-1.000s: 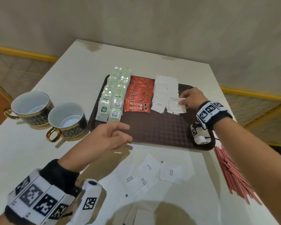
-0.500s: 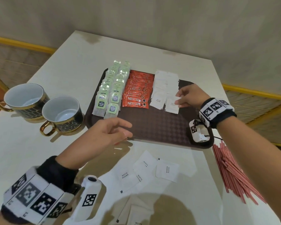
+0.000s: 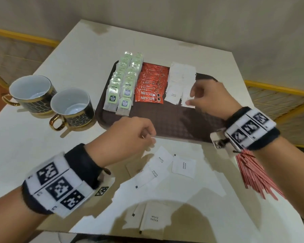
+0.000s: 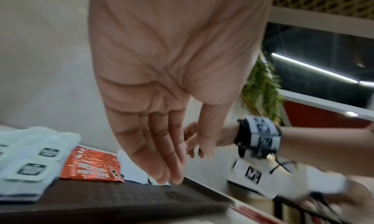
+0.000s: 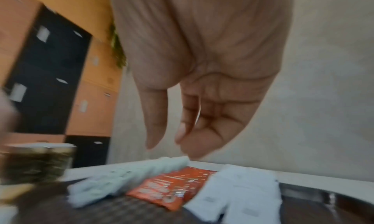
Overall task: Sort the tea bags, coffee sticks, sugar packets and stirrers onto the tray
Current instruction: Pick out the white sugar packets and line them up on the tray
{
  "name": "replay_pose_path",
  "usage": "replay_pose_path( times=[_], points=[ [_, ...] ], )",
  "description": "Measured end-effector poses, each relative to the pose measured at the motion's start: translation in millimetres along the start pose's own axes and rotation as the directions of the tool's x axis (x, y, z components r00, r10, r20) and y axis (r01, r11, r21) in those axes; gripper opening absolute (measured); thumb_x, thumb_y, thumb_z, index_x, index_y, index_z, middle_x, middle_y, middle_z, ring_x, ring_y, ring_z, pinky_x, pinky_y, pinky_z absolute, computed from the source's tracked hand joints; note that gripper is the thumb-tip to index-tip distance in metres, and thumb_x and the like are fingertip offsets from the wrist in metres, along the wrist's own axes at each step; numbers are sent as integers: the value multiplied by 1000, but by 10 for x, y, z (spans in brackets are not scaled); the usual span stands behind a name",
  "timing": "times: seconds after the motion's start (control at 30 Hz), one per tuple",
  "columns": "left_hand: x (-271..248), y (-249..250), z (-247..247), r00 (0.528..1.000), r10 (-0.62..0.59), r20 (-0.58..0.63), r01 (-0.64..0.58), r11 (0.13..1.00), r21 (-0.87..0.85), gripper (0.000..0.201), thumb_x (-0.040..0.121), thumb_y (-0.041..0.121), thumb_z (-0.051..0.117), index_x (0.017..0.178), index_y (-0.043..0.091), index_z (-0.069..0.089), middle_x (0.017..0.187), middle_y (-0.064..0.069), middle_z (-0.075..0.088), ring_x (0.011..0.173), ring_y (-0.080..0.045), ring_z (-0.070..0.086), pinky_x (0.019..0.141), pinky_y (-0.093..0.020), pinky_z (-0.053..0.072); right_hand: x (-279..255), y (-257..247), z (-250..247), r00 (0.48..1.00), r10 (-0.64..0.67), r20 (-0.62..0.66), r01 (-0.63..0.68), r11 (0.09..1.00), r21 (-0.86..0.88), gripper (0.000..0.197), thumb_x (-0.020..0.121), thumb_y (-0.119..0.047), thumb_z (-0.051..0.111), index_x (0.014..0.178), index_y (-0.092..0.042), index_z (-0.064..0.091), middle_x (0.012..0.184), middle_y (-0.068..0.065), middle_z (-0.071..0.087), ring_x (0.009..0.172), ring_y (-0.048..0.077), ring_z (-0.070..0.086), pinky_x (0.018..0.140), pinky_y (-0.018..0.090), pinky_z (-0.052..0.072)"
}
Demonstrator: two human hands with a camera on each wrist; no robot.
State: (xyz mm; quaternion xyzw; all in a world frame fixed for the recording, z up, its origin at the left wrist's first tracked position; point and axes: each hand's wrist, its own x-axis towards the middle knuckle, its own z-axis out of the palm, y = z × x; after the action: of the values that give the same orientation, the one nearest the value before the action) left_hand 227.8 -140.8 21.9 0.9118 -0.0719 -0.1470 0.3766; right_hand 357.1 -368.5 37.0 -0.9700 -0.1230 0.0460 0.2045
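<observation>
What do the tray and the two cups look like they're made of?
Tray: probably moulded plastic, dark brown, matte, with a fine embossed grid texture. Cups: seemingly glazed ceramic, glossy white inside, dark patterned outside, shiny gold-coloured rims and handles; whether that trim is metal or paint is unclear.

tea bags (image 3: 122, 85), coffee sticks (image 3: 152, 83), sugar packets (image 3: 180, 81): rows on tray (image 3: 174, 123) | stirrers (image 3: 253, 174): table
</observation>
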Motion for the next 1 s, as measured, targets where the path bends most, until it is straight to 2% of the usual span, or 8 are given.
replay_pose_path(
  times=[0.1,0.17,0.3,0.4,0.53,0.67,0.77,1.0],
  points=[
    [51,121,199,981,70,183,-133,922,362,41,84,45,69,116,22,58,106,6,65,100,-16,60,86,-31,47,-647,-201,77,955,-35,295,51,997,-50,20,75,-33,79,78,-17,67,72,-8,66,64,5,59,57,11,41],
    [61,136,327,952,42,304,-207,819,535,57,77,46,76,116,12,51,112,-4,57,101,-25,57,83,-33,46,-942,-181,279,907,3,422,68,986,-152,28,76,-39,78,90,-18,67,89,-7,65,79,11,59,68,19,45],
    [-49,64,480,934,-74,348,-200,702,684,47,79,21,72,115,6,44,103,-8,46,87,-23,43,73,-33,43,-1215,-64,653,920,56,389,6,987,-158,36,75,-34,79,90,-16,52,88,-7,47,76,14,47,63,24,37],
    [-74,-30,464,941,-109,320,-144,729,669,39,84,14,64,116,7,45,114,-10,52,95,-26,47,74,-32,40,-1225,-27,723,922,124,367,-104,992,-72,33,76,-24,78,74,-15,46,70,-7,39,61,9,35,53,22,24],
    [-64,-129,336,921,-161,356,-105,776,622,51,72,42,82,111,19,59,114,-5,55,102,-24,52,87,-33,47,-1239,-19,600,906,107,410,-83,994,-74,44,82,-17,71,58,-14,34,63,-2,36,62,21,38,53,27,26],
    [-104,-260,240,932,-145,333,-66,834,548,36,77,37,78,95,28,49,110,1,57,93,-19,48,76,-27,38,-1272,-225,439,900,-50,434,53,999,6,24,87,-23,70,93,0,63,101,11,57,94,29,56,83,41,46],
    [-153,-262,120,939,-122,321,-83,827,556,33,79,34,77,96,27,51,96,6,51,87,-17,43,70,-26,32,-1292,-499,611,828,-241,506,258,965,36,32,86,-30,71,106,-5,66,126,10,52,118,25,46,100,37,38],
    [-279,-268,-111,986,-67,153,10,938,346,29,77,20,73,68,11,46,64,0,42,56,-17,37,51,-28,26,-1216,-624,990,884,-93,458,162,980,-113,42,76,-32,80,110,-19,59,118,5,43,105,30,47,90,42,46]
  ],
)
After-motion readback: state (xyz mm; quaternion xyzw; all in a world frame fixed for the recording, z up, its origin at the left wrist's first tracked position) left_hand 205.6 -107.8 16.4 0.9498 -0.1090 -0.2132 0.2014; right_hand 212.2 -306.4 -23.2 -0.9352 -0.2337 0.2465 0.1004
